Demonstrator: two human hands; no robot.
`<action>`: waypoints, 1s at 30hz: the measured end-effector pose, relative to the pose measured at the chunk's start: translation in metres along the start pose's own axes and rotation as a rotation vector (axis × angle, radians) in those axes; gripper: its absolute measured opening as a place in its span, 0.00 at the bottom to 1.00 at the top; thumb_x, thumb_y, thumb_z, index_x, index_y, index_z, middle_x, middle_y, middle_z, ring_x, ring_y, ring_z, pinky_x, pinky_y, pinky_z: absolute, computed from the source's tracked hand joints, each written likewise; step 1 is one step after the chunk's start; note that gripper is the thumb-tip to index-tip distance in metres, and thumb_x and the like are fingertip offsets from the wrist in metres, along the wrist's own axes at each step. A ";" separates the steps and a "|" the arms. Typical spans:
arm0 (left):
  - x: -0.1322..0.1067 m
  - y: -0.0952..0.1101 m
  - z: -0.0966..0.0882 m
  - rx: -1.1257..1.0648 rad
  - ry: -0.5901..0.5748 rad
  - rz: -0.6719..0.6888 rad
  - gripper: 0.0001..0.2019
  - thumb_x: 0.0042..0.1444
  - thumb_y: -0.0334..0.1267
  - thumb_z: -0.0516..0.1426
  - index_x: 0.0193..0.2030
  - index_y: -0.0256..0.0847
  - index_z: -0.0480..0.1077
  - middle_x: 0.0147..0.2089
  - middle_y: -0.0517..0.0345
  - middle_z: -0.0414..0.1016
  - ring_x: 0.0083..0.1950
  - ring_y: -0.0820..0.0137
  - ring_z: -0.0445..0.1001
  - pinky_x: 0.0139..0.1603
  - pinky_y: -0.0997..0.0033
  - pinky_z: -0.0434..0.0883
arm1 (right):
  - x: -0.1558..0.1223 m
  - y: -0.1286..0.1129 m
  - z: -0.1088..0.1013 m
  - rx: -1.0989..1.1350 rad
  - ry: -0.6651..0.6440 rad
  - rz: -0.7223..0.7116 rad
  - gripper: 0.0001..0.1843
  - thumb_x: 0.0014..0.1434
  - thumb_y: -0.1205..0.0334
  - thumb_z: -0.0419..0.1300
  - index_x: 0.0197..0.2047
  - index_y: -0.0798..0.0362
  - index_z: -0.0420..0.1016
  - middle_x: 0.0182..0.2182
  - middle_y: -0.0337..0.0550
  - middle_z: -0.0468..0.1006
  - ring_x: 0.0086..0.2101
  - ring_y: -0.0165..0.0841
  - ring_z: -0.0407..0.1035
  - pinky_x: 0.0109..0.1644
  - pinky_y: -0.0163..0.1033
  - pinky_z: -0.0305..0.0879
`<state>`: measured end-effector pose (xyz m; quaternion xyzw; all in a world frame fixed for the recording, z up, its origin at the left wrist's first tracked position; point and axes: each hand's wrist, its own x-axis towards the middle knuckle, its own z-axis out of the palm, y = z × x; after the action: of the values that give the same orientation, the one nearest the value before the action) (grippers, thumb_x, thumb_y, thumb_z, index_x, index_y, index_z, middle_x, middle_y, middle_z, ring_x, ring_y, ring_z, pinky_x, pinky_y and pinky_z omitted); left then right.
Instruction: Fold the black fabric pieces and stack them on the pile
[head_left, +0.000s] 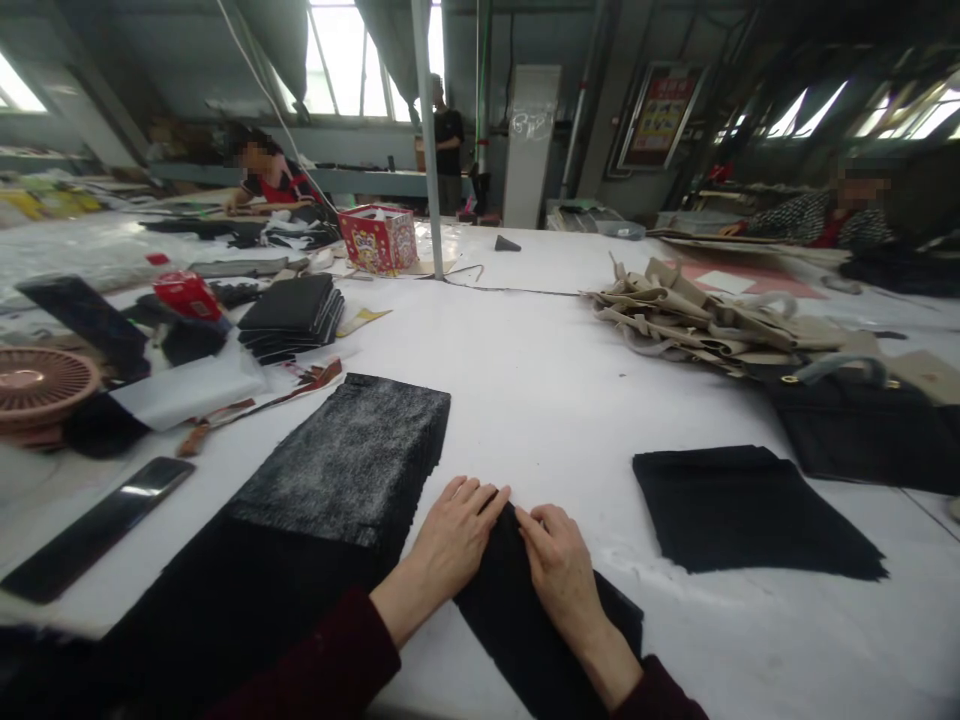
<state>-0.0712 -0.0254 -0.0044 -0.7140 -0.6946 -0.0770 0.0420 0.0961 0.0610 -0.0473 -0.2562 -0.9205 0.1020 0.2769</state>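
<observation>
My left hand (pixel 459 530) has its fingers together over the top corner of a black fabric piece (pixel 499 600), pressing on it. Thumb and fingers of my right hand (pixel 561 570) are closed on the same piece close by, along what looks like a folded edge. My right wrist covers part of this cloth. Left of my hands lies a long stack of black fabric pieces (pixel 262 590), its upper end a speckled grey-white patch (pixel 352 450). To the right, a flat pile of black fabric pieces (pixel 750 515) rests on the white table (pixel 540 400).
A long dark bar (pixel 97 525), a pink fan (pixel 45 385), a red bottle (pixel 187 295) and stacked black pieces (pixel 289 310) stand left. A beige fabric heap (pixel 697 315) and black bag (pixel 870 430) lie right. Beyond are a pole (pixel 429 150), a red box (pixel 377 240) and several people.
</observation>
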 end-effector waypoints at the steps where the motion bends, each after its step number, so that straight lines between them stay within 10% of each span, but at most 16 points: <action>1: 0.000 0.000 0.000 0.002 -0.001 0.003 0.23 0.64 0.30 0.49 0.66 0.42 0.57 0.56 0.54 0.70 0.57 0.62 0.65 0.64 0.57 0.55 | -0.001 0.001 0.000 0.001 0.011 -0.001 0.16 0.67 0.71 0.49 0.52 0.55 0.73 0.35 0.45 0.69 0.36 0.34 0.63 0.41 0.40 0.60; 30: 0.007 0.021 -0.006 0.135 -0.150 0.180 0.27 0.58 0.26 0.50 0.66 0.34 0.57 0.57 0.47 0.67 0.61 0.62 0.62 0.66 0.60 0.54 | -0.032 0.010 -0.029 -0.094 -0.017 -0.031 0.16 0.67 0.72 0.48 0.52 0.56 0.72 0.35 0.45 0.67 0.36 0.35 0.59 0.42 0.41 0.57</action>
<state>-0.0503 -0.0203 0.0032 -0.7726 -0.6327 0.0276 0.0449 0.1393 0.0537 -0.0412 -0.2540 -0.9304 0.0564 0.2582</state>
